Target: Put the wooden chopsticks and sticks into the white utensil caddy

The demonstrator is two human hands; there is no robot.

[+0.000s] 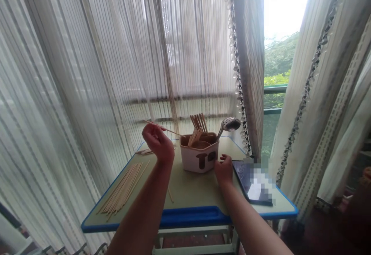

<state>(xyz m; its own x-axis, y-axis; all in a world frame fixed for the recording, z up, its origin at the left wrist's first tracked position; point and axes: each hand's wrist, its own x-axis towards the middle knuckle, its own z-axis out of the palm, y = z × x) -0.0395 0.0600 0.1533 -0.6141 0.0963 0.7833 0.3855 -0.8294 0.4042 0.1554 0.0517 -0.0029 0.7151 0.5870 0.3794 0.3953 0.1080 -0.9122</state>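
Beside the right hand (223, 171), a tablet (242, 181)

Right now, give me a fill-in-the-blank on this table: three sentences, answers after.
The left hand holds one raised wooden ____.
The right hand rests on the table between the white caddy and the dark ____.
A loose pile of sticks lies on the ____ side of the table.

Answers: stick; tablet; left.
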